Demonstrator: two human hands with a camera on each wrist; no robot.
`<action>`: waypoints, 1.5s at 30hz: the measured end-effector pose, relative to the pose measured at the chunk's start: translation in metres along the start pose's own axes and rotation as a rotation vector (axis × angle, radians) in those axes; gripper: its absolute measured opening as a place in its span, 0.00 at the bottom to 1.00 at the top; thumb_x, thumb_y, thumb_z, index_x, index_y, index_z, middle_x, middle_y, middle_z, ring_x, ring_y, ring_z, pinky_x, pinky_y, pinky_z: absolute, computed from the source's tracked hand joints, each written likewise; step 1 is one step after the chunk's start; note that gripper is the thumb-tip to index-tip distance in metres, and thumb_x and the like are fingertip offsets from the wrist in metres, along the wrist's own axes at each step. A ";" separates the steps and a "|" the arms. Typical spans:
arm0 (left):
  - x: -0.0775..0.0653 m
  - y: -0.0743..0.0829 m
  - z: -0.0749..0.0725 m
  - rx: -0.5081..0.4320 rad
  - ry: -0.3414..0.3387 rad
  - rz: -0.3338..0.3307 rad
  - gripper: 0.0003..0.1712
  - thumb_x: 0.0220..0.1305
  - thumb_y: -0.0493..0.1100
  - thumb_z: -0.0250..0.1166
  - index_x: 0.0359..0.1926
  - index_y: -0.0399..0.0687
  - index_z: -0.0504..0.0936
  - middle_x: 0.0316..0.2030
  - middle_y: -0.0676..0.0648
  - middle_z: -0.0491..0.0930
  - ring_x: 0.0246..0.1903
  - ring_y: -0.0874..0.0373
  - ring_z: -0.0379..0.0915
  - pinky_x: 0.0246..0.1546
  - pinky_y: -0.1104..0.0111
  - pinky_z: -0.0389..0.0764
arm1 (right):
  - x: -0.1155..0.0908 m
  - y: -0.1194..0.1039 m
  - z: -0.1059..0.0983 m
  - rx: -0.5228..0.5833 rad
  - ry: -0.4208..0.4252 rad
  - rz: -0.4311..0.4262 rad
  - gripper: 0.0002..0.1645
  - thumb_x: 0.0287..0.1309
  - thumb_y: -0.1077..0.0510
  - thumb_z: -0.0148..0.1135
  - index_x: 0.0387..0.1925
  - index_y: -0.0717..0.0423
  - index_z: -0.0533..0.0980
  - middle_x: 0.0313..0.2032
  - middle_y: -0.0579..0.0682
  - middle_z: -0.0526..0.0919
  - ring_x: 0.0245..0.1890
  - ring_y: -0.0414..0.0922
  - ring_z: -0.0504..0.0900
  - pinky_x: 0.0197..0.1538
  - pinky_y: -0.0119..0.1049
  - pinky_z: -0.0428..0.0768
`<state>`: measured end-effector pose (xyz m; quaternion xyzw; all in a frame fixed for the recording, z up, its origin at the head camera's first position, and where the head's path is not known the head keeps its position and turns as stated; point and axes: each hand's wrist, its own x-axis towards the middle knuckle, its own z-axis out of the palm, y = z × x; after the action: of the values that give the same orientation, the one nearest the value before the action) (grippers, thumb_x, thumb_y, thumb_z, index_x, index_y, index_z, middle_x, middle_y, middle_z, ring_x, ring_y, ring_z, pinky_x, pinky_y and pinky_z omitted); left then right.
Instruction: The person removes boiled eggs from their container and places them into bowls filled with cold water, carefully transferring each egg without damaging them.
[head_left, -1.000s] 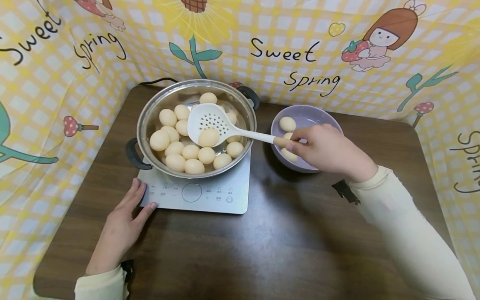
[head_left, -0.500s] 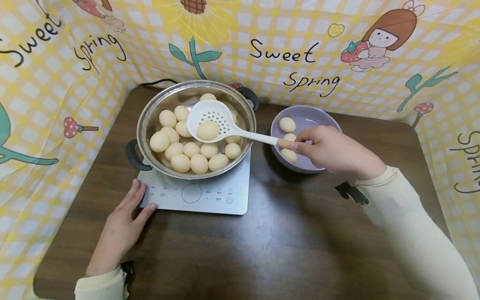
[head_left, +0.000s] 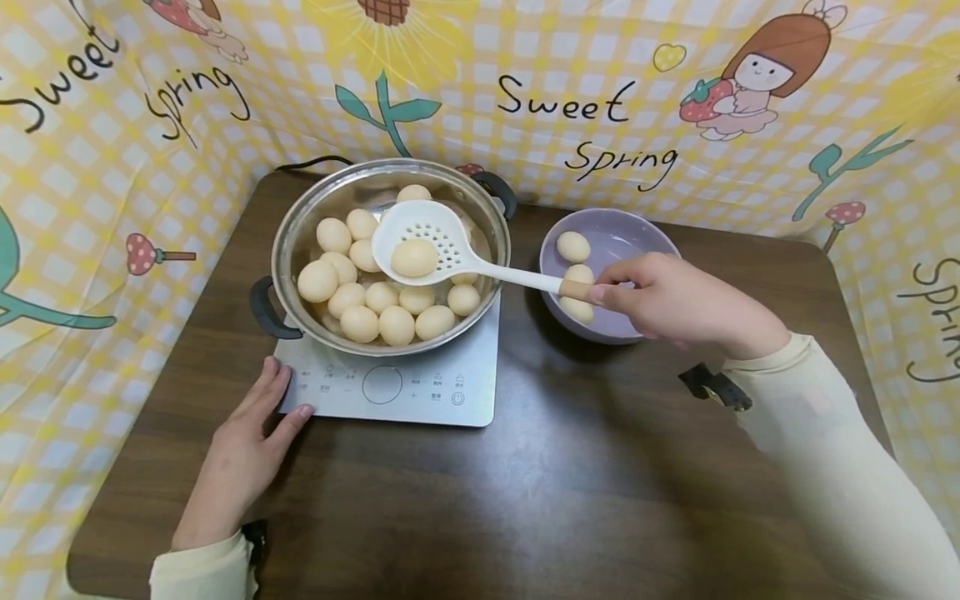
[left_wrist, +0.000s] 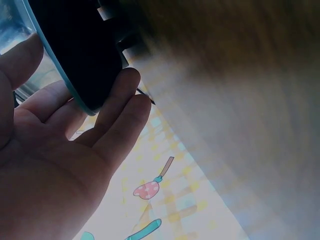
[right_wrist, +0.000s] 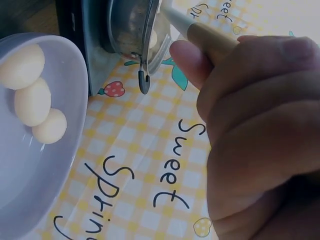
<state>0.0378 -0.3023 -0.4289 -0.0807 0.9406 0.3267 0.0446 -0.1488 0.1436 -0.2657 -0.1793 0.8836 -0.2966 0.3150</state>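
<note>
My right hand [head_left: 675, 300] grips the wooden handle of a white skimmer [head_left: 517, 277]. The skimmer's perforated head is over a steel pot [head_left: 281, 242] and carries one egg [head_left: 414, 258]. Several pale eggs [head_left: 317, 281] lie in the pot below it. The right wrist view shows my fingers curled round the handle [right_wrist: 212, 41]. At the front left corner of the silver induction cooker [head_left: 438, 410], my left hand [head_left: 247, 450] touches the edge with thumb and fairly straight fingers. In the left wrist view two fingers [left_wrist: 122, 117] reach along the cooker's dark underside [left_wrist: 80, 45].
A purple bowl [head_left: 622, 242] with three visible eggs [right_wrist: 32, 102] stands right of the pot, under my right hand. The pot's black side handles [head_left: 272, 308] stick out. Behind the wooden table [head_left: 480, 500] hangs a yellow checked cloth [head_left: 465, 50]; a black cord [head_left: 315, 160] runs behind the pot.
The skimmer has risen slightly with the egg in it, and the egg has rolled a little toward the back left. Some eggs in the pot have shifted. My left hand stays put.
</note>
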 end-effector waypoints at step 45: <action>0.001 0.001 0.002 0.008 0.006 -0.014 0.40 0.77 0.58 0.54 0.79 0.45 0.53 0.79 0.47 0.41 0.76 0.39 0.42 0.69 0.37 0.50 | -0.072 0.068 -0.019 0.056 0.112 0.120 0.17 0.76 0.44 0.52 0.47 0.51 0.79 0.16 0.51 0.67 0.08 0.45 0.59 0.09 0.38 0.61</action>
<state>0.0369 -0.3002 -0.4301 -0.0881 0.9415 0.3222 0.0441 -0.1174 0.2389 -0.2647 -0.1001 0.9003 -0.3114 0.2873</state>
